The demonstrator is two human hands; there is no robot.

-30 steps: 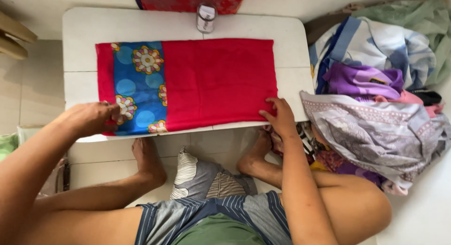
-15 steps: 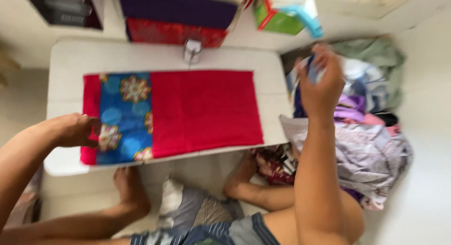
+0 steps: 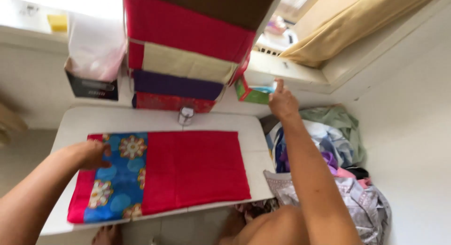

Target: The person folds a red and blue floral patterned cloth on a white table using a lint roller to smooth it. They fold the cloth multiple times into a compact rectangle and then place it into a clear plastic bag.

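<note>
Red folded cloth with a blue flowered band [image 3: 159, 174] lies mid-frame; left hand [image 3: 89, 154] rests flat, ungripping, on its left edge; right hand [image 3: 282, 101] reaches open-fingered to the green box [image 3: 251, 93], upper right.

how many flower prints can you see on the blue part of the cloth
4 show on the blue panel of the red cloth: one at top, one right edge, one lower left, one bottom. The left hand may hide more.

White walls [image 3: 408, 108]; sunlit window ledge [image 3: 291, 73], tan curtain [image 3: 357, 28]; low white table [image 3: 155, 120]; pale floor.
</note>
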